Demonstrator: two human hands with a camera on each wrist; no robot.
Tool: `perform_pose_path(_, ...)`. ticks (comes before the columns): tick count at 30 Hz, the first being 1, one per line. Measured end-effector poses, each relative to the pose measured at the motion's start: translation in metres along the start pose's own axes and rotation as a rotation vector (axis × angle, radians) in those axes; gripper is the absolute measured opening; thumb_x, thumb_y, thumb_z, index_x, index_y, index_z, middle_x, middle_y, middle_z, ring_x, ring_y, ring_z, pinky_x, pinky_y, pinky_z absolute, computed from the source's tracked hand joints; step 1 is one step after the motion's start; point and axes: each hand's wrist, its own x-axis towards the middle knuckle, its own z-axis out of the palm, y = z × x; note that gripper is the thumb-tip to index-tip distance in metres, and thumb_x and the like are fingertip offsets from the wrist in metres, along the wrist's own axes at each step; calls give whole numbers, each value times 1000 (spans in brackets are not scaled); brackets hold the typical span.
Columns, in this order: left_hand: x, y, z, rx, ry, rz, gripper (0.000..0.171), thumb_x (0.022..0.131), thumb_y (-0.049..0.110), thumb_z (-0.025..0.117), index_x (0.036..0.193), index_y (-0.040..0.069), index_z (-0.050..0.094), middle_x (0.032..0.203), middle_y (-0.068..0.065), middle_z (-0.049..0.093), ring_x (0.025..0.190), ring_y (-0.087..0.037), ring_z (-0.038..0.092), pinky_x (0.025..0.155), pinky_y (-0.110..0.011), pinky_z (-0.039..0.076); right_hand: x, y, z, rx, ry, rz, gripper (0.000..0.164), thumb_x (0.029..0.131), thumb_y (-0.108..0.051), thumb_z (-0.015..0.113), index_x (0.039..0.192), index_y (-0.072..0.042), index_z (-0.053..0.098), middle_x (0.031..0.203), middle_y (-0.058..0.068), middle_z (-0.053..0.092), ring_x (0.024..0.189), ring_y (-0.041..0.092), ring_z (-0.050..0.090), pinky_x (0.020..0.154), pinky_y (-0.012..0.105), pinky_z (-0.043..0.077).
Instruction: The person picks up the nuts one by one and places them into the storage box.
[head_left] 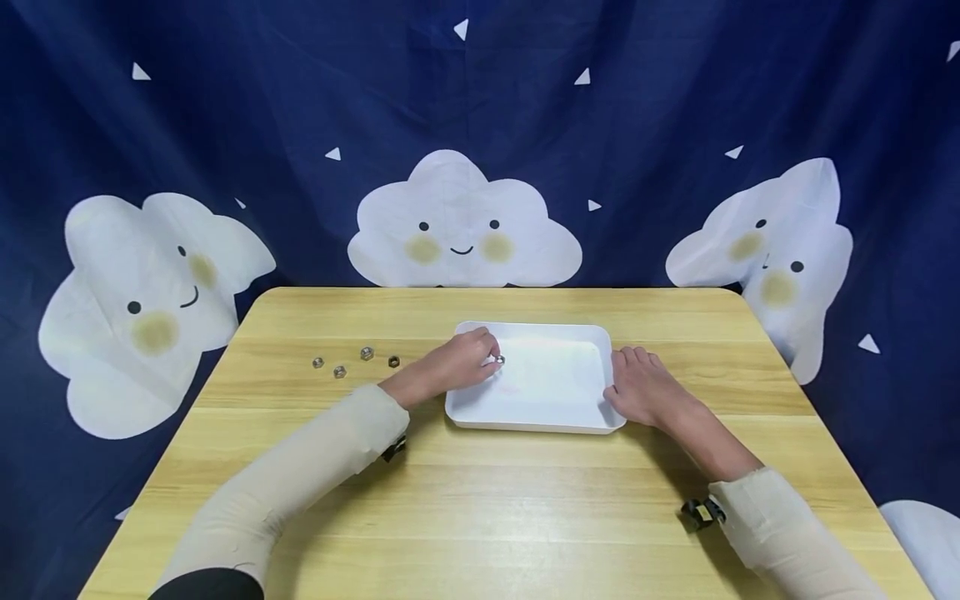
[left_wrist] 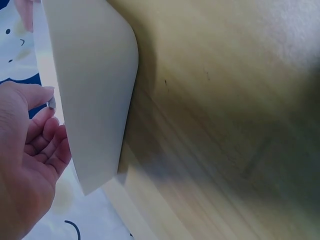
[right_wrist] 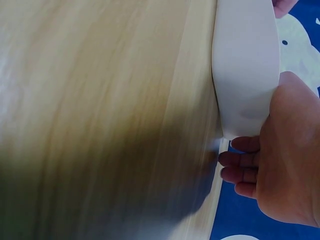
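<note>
Between thumb and forefinger my left hand (head_left: 471, 360) pinches a small metal nut (head_left: 500, 359), held over the left part of a shallow white tray (head_left: 555, 375). In the left wrist view the nut (left_wrist: 51, 102) shows as a small grey piece at the fingertips, beside the tray's wall (left_wrist: 90, 95). My right hand (head_left: 641, 385) holds the tray's right end, thumb over the rim and the other fingers along the outside. The right wrist view shows that hand (right_wrist: 287, 155) at the tray's corner, fingertips close to the tabletop.
Several loose metal nuts (head_left: 367, 353) lie on the wooden table (head_left: 495, 508) left of the tray; one of them, a darker nut (head_left: 393, 362), sits close to my left wrist. Behind the table's far edge hangs a dark blue curtain (head_left: 300, 100) with white clouds.
</note>
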Motion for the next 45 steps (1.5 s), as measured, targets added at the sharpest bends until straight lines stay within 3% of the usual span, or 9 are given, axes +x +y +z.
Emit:
perform_pose_path(8,1,2,6,2,-39,-6,21,100,20,67,108,1,72,108,-11,70,97,-21,67,89,-33,58,-1,1,-1,-6,-7,0,54,96,-27,48,133,13,46,133,30,54,124,45,48,109,62,39)
perform_pose_path(19,1,4,13,-8,-147,-28,20,102,21,65,106,2,72,108,-9,70,99,-20,68,91,-32,58,-2,1,0,-3,11,-8,52,95,-25,49,131,13,47,130,30,55,122,45,49,108,62,39)
perform_pose_path(29,-1,5,13,-1,-142,-18,18,101,20,66,103,2,70,104,-9,69,96,-20,67,89,-33,57,-1,1,-2,-9,0,0,56,97,-26,48,136,14,44,135,30,53,125,45,47,110,62,38)
perform_pose_path(45,1,6,5,-25,-203,-104,24,100,25,69,108,3,72,108,-10,69,99,-22,66,94,-36,56,-1,0,-3,21,-9,3,55,96,-26,47,134,13,44,134,31,53,124,46,46,109,63,37)
